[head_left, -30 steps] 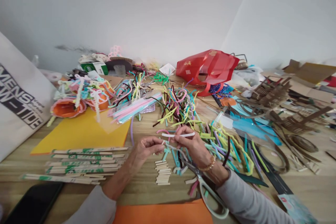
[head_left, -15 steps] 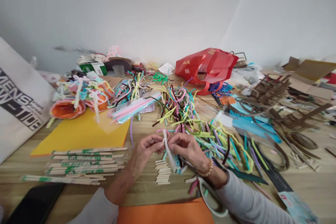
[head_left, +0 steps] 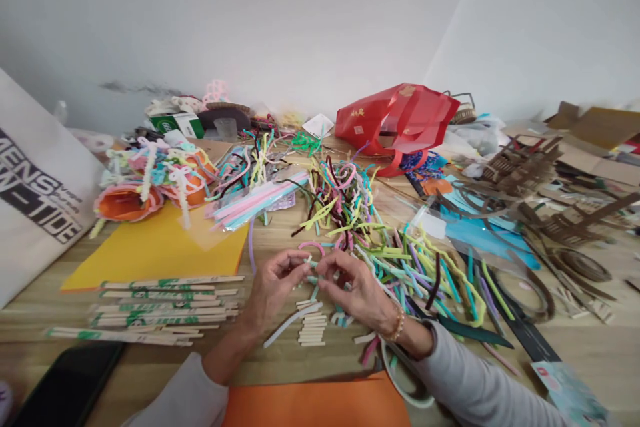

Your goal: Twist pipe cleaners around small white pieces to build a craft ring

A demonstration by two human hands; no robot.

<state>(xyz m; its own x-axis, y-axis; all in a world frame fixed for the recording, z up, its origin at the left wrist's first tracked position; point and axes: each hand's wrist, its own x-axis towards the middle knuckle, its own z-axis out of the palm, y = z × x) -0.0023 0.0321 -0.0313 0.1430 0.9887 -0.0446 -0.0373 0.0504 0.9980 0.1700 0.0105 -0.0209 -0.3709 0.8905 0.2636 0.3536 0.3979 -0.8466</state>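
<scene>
Over the middle of the table, my left hand [head_left: 277,287] is closed in a pinch, with the pale tip of a short stick [head_left: 309,258] showing at its fingertips. My right hand [head_left: 353,287], wearing a beaded bracelet, is close beside it, thumb and fingers drawn together. What those right fingers hold is too small to make out. Just below the hands lies a stack of short pale stick pieces [head_left: 312,328]. A white pipe cleaner [head_left: 293,323] slants across the table beside the stack, its upper end near the pieces.
Many coloured pipe cleaners [head_left: 400,260] spread behind and right of my hands. Wrapped chopsticks [head_left: 160,303], yellow sheets [head_left: 165,253] and a black phone [head_left: 70,383] are at left. Scissors [head_left: 400,380] and orange paper [head_left: 317,403] are in front. A red bag [head_left: 395,120] stands behind.
The white pipe cleaner, earlier between my hands, now lies on the table left of the stick pieces. My hands remain together in nearly the same place.
</scene>
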